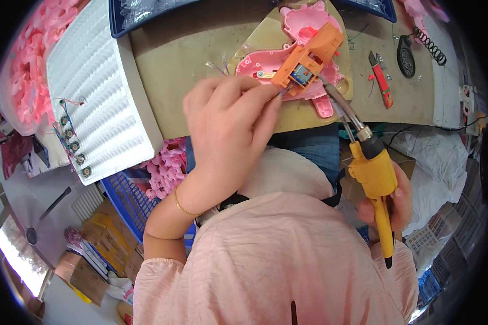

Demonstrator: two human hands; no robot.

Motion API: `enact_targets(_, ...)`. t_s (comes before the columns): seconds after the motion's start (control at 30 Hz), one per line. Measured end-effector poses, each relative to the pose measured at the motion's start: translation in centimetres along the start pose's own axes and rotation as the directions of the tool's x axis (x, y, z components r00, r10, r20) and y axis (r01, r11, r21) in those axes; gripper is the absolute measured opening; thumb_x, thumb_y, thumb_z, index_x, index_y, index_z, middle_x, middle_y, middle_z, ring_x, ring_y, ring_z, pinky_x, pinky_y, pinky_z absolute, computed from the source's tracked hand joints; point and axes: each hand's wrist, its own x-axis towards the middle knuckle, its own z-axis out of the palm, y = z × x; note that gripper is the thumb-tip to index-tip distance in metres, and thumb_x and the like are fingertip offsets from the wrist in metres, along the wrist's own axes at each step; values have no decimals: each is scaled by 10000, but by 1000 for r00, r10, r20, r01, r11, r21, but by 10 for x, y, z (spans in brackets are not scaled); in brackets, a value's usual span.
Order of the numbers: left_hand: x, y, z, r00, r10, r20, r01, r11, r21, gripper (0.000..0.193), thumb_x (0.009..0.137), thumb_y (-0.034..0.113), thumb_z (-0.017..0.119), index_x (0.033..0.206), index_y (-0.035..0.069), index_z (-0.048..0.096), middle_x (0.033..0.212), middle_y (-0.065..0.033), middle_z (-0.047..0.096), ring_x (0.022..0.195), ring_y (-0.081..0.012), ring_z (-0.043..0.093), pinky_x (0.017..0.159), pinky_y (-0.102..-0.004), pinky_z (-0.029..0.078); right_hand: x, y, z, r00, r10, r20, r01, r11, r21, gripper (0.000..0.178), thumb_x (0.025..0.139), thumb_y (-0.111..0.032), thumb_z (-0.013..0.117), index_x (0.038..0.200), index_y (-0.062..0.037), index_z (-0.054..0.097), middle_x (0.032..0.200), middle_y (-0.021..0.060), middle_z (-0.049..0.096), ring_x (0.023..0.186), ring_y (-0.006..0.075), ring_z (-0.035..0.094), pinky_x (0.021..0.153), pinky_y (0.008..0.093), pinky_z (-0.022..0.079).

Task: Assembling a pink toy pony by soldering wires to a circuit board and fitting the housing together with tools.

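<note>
White foam tray (103, 92): aslant, near end past the front edge of the tabletop (173, 81). Open room on bare tabletop between tray and left hand. Left hand (222, 119): stretched forward over the edge, back upward, fingertips pinched together by lower-left side of orange casing (324, 44); pinched item too small to tell. Orange casing: on pink shell (250, 64), above yellow board (293, 123). Yellow soldering iron (378, 173): tilted up-left, tip beside casing, contact unclear. Right hand (400, 200): below the edge, wrapped around soldering iron. Red knife (382, 84): farther right, bare strip between board and knife.
</note>
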Motion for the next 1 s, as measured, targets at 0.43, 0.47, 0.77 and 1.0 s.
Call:
enact_targets(0.43, 18, 9, -6, 998, 32, 45, -31, 999, -22, 70, 741, 123, 695, 792, 107, 649, 722, 4, 599, 729, -194, 525, 735, -323, 349, 19, 15, -4, 667, -716, 206, 708, 523, -474, 572, 829, -197, 696, 1275, -126, 346, 1192, 327, 502, 977, 361, 617, 792, 396, 516)
enact_targets(0.47, 19, 9, -5, 999, 30, 43, -29, 999, -24, 71, 736, 124, 696, 782, 107, 645, 723, 4, 598, 728, -196, 520, 732, -326, 349, 21, 16, -2, 668, -715, 203, 706, 525, -475, 572, 829, -197, 696, 1275, -126, 346, 1192, 327, 502, 977, 361, 617, 792, 396, 516)
enact_targets(0.77, 19, 9, -2, 999, 19, 36, -18, 1000, -17, 72, 727, 121, 695, 764, 109, 635, 721, -4, 592, 712, -206, 500, 722, -330, 344, 19, -3, 1, 873, -467, 141, 487, 846, -217, 510, 827, -129, 616, 1273, 26, 424, 1177, 240, 548, 878, 186, 609, 730, 257, 484)
enact_targets(1.0, 21, 10, -2, 998, 23, 51, -23, 1000, 4, 75, 722, 126, 692, 754, 115, 625, 701, 0, 575, 707, -201, 499, 706, -328, 339, 15, -20, 4, 992, 65, 110, -68, 997, 22, 574, 798, -192, 536, 1296, 67, 419, 1135, 152, 595, 863, 139, 592, 706, 224, 462)
